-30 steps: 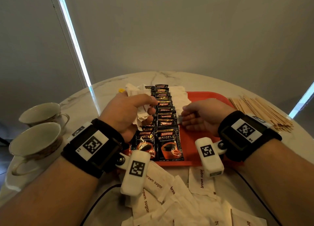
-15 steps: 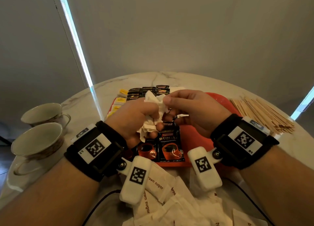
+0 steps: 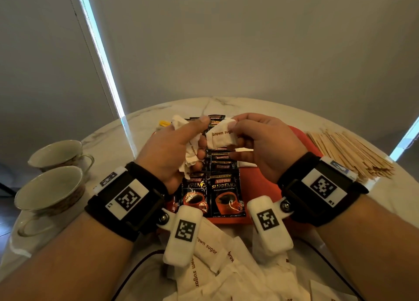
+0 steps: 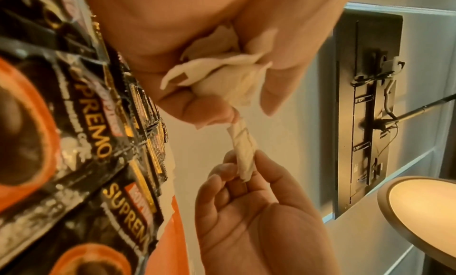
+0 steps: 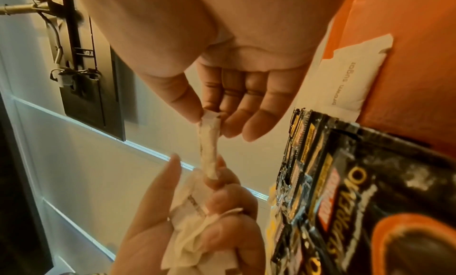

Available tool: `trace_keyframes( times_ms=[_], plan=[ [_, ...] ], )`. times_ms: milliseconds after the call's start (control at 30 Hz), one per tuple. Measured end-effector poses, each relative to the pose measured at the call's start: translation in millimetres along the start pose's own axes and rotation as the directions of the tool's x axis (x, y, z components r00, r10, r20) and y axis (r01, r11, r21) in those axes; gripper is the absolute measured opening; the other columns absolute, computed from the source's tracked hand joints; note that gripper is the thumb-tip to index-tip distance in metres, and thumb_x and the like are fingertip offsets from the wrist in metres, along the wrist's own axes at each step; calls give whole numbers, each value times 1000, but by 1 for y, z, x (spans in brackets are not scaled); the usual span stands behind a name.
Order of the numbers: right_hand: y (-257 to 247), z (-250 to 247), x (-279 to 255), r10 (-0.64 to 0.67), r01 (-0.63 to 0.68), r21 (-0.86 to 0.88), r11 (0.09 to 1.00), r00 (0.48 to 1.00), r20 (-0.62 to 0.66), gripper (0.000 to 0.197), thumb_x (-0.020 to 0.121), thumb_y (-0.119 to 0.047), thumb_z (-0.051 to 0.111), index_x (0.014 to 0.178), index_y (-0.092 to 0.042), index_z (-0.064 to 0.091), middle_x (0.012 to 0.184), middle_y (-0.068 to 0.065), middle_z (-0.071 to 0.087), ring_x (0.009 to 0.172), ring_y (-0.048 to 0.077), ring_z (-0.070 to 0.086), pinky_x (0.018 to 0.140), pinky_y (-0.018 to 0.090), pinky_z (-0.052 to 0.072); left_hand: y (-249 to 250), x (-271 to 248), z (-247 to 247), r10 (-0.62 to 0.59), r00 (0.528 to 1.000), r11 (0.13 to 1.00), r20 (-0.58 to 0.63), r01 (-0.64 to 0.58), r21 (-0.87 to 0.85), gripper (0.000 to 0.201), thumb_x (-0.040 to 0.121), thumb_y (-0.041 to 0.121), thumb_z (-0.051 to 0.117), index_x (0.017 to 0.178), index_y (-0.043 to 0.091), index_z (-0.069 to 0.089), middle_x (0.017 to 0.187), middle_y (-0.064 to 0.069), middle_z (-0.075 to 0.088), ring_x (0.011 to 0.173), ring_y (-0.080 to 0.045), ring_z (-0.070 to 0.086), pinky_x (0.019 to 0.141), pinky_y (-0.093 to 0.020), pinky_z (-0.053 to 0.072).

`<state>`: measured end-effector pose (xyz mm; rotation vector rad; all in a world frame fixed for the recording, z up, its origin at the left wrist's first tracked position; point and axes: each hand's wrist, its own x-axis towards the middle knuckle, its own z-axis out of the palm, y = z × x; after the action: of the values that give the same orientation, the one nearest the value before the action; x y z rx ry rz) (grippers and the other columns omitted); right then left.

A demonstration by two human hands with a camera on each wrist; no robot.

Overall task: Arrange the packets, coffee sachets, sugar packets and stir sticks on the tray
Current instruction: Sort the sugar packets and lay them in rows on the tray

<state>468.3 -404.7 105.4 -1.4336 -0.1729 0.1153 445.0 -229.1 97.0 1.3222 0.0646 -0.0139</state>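
Above the red tray (image 3: 267, 187) on a round marble table (image 3: 140, 128), the left hand (image 3: 167, 151) clutches a wad of sugar packets (image 3: 190, 155). The right hand (image 3: 265, 142) pinches one packet (image 3: 221, 137). Coffee sachets (image 3: 224, 194) line the tray; stir sticks (image 3: 349, 155) lie at 3 o'clock, cups (image 3: 49, 187) at 9, grey curtains beyond.

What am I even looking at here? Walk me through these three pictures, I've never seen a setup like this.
No machine here: a person works with bare hands, wearing a camera on the head and one on each wrist (the black bands with square markers).

The head view looks down at a marble table. The other two look along each hand from the wrist.

On the table sits an orange tray with rows of black coffee sachets. Wooden stir sticks lie to the right, two cups to the left, and loose sugar packets near the person.

The left hand grips a bunch of sugar packets. The right hand pinches a single brown sugar packet drawn from it, probably to lay on the tray.
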Motion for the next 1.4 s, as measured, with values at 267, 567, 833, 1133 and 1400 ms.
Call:
trace_keyframes(
  times_ms=[267, 567, 833, 1133, 1400],
  plan=[
    [3, 4, -2, -18, 19, -8, 1000, 999, 44, 6, 94, -6, 64, 98, -10, 68, 92, 9, 72, 76, 18, 68, 60, 31, 58, -6, -3, 0, 17, 1000, 982, 15, -20, 188, 38, 81, 16, 83, 114, 6, 67, 82, -12, 68, 58, -13, 59, 46, -24, 46],
    [11, 2, -2, 14, -13, -10, 1000, 994, 109, 20, 87, -4, 73, 107, -5, 71, 98, 14, 77, 78, 20, 71, 69, 31, 62, -4, 1, -2, 112, 992, 990, -55, -107, 90, 29, 79, -2, 81, 101, 14, 71, 93, -10, 76, 73, -19, 68, 49, -27, 47],
    [10, 5, -2, -31, 31, 9, 999, 1000, 3, 17, 98, -15, 63, 107, -3, 72, 89, 13, 77, 66, 19, 69, 64, 32, 62, -2, 2, -2, 89, 994, 996, -65, -91, -19, 34, 82, -6, 77, 109, 14, 71, 101, -14, 77, 69, -20, 67, 49, -26, 52],
    [8, -1, 0, -46, 43, -71, 997, 998, -38, 16, 92, -19, 72, 97, -3, 72, 89, 16, 76, 68, 22, 69, 65, 35, 60, -1, -1, -2, 225, 974, 974, -12, -224, 39, 27, 83, -12, 73, 92, 13, 75, 94, -3, 79, 77, -20, 75, 58, -27, 58],
    [6, -8, 4, -42, 37, -204, 978, 999, -22, 4, 93, -5, 70, 94, -7, 73, 85, 12, 74, 69, 17, 64, 58, 28, 55, -2, 0, -2, 196, 980, 977, -38, -192, 94, 28, 86, -11, 71, 103, 11, 77, 103, -7, 80, 78, -18, 77, 56, -22, 58]
  ],
)
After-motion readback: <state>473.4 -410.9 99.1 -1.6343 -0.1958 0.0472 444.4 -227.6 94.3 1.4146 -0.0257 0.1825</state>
